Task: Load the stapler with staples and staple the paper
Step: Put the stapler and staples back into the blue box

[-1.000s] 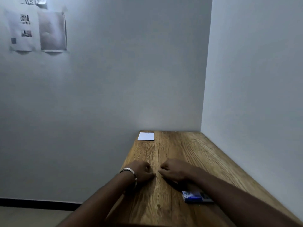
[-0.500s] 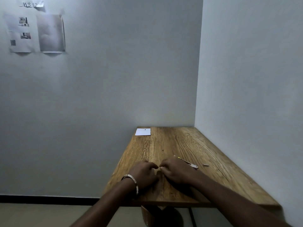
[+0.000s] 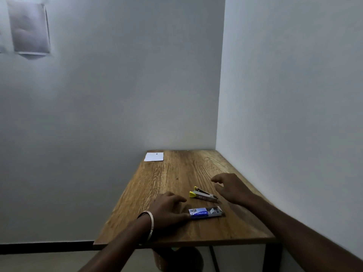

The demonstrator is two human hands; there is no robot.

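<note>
A small yellow and silver stapler (image 3: 203, 196) lies on the wooden table (image 3: 176, 177), near its front half. Just in front of it lies a blue staple box (image 3: 205, 212). My left hand (image 3: 167, 210), with a metal bangle on the wrist, rests flat on the table, its fingertips touching the left end of the box. My right hand (image 3: 228, 186) hovers just right of the stapler with fingers spread and holds nothing. A small white paper (image 3: 154, 156) lies at the table's far left corner.
Walls close the table in at the back and along the right side. Printed sheets (image 3: 28, 28) hang on the back wall at upper left. A dark round object (image 3: 178, 259) and black table legs (image 3: 275, 258) are under the front edge.
Both hands were together as fists at the table's middle. They have spread apart and opened, uncovering the stapler and the staple box. The camera has shifted.
</note>
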